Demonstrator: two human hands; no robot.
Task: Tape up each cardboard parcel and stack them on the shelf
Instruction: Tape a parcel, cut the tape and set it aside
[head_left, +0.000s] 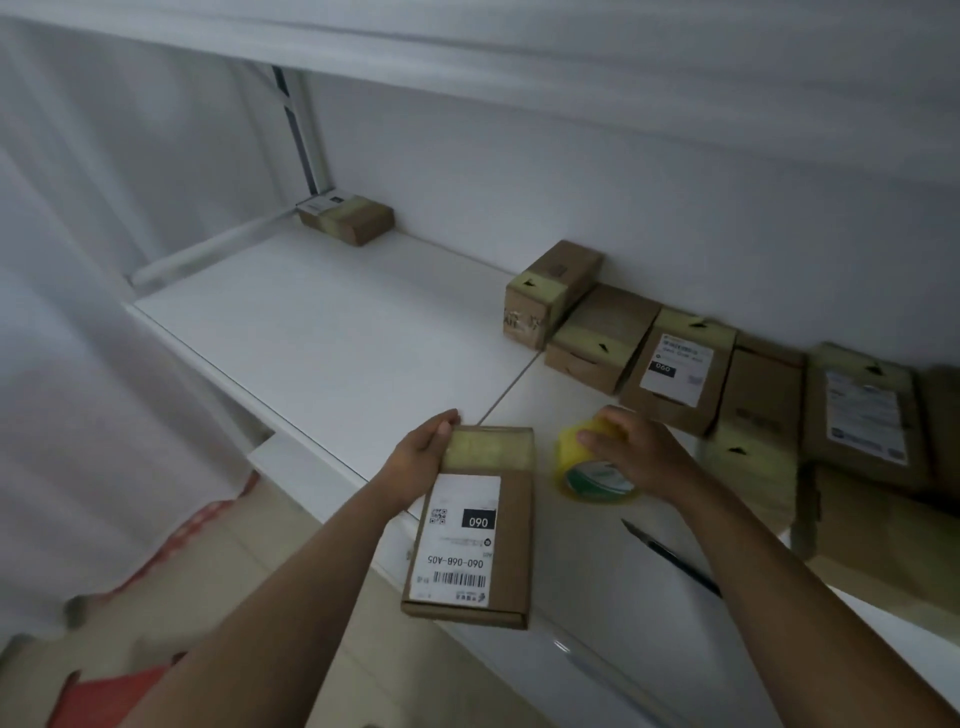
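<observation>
Small parcel storeroom, white metal shelf (322, 332) against a bare white wall, taped cardboard parcels (675, 374) with printed shipping labels lined along it, tiled floor below

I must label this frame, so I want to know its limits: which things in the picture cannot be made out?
- Parcels at the right: head view, cut off by the frame edge; their count is unknown.
- Labels on the far parcels: too small and blurred to read.
- Tape roll: its free end is hidden under the right hand.
- Held parcel: underside hidden; left hand fingers mostly behind it.
- Dark tool: blurred, kind unclear.
</observation>
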